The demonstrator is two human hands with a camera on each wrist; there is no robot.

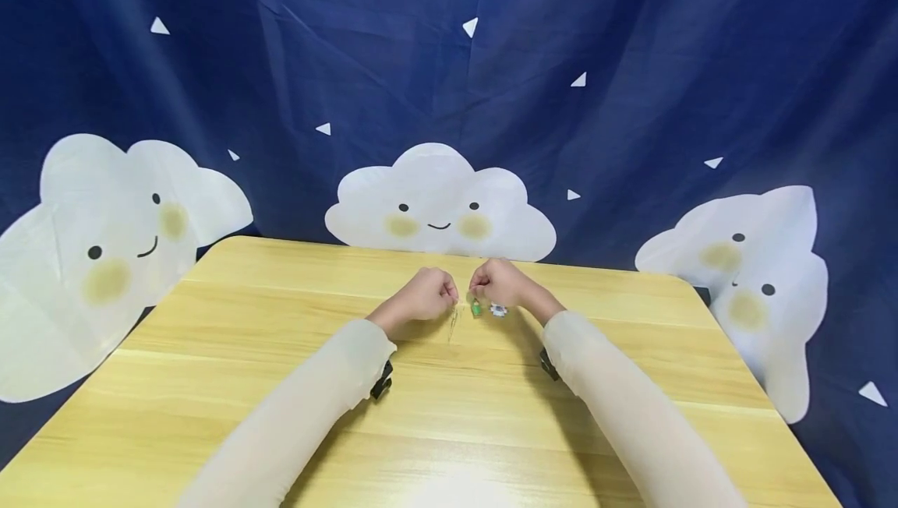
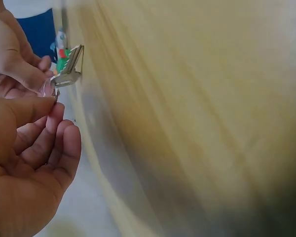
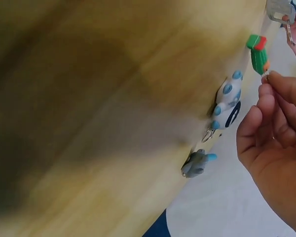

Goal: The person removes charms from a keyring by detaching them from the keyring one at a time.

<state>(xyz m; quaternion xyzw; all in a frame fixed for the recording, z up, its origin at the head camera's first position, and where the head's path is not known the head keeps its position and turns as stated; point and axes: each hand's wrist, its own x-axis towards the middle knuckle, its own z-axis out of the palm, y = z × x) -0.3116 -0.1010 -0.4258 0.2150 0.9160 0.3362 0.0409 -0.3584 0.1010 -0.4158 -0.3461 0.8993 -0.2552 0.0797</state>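
Observation:
Over the far middle of the table, my left hand [image 1: 424,295] pinches a small metal ring [image 2: 56,93] between thumb and fingertip. From that ring hang silver keys [image 2: 68,76], thin and faint in the head view. Close by on the right, my right hand [image 1: 501,283] pinches the top of a small green charm [image 3: 259,55] with red and orange parts, which dangles below the fingertips. Under the right hand lies a white charm with blue spots [image 3: 228,101], a metal ring at its end. Beside it is a small grey charm [image 3: 194,164] with a light-blue part.
The wooden table [image 1: 449,414] stretches toward me beneath both forearms. Its far edge runs just behind the hands, against a dark blue curtain [image 1: 393,48] printed with white clouds. Black wrist bands show under the left sleeve [image 1: 309,407] and the right sleeve [image 1: 624,399].

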